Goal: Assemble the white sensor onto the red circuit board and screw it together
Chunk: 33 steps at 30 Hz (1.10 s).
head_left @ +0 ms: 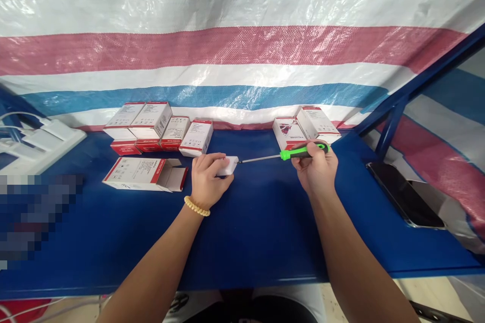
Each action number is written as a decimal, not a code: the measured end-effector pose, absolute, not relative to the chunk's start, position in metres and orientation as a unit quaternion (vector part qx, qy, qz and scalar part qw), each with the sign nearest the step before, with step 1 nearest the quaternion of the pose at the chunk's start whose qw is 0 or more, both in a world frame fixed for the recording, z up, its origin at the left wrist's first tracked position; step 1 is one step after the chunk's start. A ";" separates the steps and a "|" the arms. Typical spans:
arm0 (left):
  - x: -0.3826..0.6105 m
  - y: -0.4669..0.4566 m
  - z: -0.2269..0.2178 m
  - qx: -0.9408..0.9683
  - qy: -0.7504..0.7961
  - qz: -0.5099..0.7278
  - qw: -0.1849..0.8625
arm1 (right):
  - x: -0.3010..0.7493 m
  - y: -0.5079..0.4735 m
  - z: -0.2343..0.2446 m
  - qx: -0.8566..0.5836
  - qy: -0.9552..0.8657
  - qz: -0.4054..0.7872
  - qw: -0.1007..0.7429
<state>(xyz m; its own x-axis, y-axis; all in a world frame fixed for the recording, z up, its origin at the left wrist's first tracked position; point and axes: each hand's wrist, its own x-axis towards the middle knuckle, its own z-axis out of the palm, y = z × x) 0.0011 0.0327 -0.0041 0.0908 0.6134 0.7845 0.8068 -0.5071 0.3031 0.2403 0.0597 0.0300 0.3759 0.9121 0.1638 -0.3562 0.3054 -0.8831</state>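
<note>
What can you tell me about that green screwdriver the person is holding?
The screwdriver has a bright green handle with black trim, likely plastic, and a thin bare metal shaft. It lies nearly level above the blue table. The right hand grips the handle; the tip meets a small white device held by the left hand.

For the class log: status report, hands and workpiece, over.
Left hand pins white device. Right hand grips green screwdriver, tip at device. Nothing between them.

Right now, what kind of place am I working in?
Probably a makeshift assembly or repair bench: a blue table backed by striped tarpaulin, rows of small red-and-white boxes, and a green-handled screwdriver in the right hand working on a small white device held by the left hand.
</note>
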 end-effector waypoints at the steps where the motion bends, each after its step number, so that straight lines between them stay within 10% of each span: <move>1: 0.001 0.033 -0.004 -0.732 -0.487 -0.466 0.101 | 0.240 0.059 0.030 -0.398 -0.349 0.436 0.728; 33: 0.003 0.031 -0.004 -0.745 -0.503 -0.418 0.128 | 0.238 0.057 0.032 -0.415 -0.365 0.424 0.717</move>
